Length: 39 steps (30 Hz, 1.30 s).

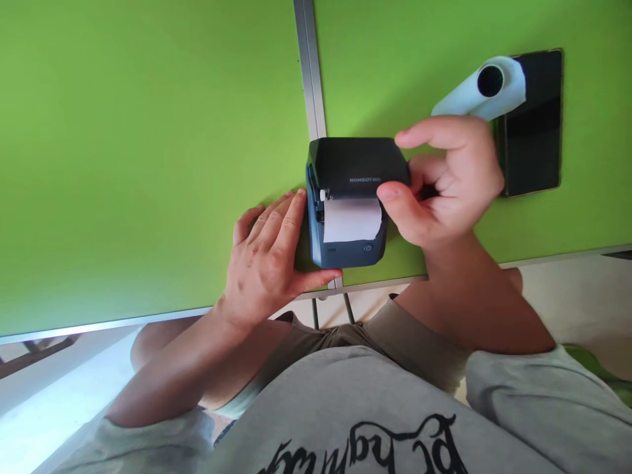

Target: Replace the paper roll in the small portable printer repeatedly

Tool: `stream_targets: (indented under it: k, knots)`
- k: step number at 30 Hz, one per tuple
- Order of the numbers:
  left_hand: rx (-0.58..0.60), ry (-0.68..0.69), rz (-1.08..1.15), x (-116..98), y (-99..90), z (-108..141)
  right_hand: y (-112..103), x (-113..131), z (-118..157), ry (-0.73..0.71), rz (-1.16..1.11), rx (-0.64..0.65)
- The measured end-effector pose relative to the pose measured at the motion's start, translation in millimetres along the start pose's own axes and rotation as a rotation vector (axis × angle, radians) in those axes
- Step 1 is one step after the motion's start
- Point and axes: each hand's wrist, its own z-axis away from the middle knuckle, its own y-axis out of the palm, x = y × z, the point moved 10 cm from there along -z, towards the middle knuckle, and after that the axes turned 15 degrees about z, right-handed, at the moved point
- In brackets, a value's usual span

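Near the front edge of the green table (148, 164), astride its metal seam (310, 72), a printer (345, 255) is flanked by the left hand (264, 263), fingers extended; its black lid (353, 158) is gripped by the right hand (459, 178), fingers curled. Room rightward is narrowed by a white roll (464, 99) and phone (536, 125).

Access around the printer (355, 158) on the table (148, 151). Left: the left hand (261, 260) lies along the printer's side, its thumb barring the near left corner; beyond it, open green surface extends leftward. Far side: an unobstructed approach runs along the metal strip (308, 59). Right: the right hand (454, 174) covers the passage at the printer's upper edge; just behind it, the paper roll (459, 99) and dark phone (536, 125) obstruct the way. Near right: a narrow gap separates printer and right wrist.
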Motion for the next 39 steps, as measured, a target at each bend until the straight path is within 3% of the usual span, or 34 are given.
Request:
stream_targets:
  k: [5, 8, 11, 16, 23, 25, 33, 39]
  knots:
    - [-0.014, 0.019, 0.003, -2, -1.2, 0, -20, 8, -2, -0.016, -0.099, -0.221]
    - [-0.023, 0.032, 0.005, -3, -2.2, 0, -20, 7, -4, -0.028, -0.216, -0.261]
    - [-0.014, 0.022, 0.003, -3, -1.9, -1, -12, 5, -6, 0.007, -0.110, -0.167]
    - [-0.019, 0.029, 0.024, -4, -3.1, -1, 8, 20, -12, -0.062, 0.287, 0.160]
    - [-0.026, 0.037, 0.008, -3, -2.2, 0, 26, 32, -16, -0.100, 0.597, 0.598]
    - [-0.027, 0.042, 0.014, -4, -2.2, 0, 31, 36, -15, -0.150, 0.611, 0.669]
    - [-0.024, 0.059, 0.019, -5, -2.6, 0, 37, 33, -19, -0.152, 0.526, 0.703]
    - [-0.025, 0.060, 0.021, -5, -2.8, 0, 23, 36, -24, -0.108, 0.420, 0.549]
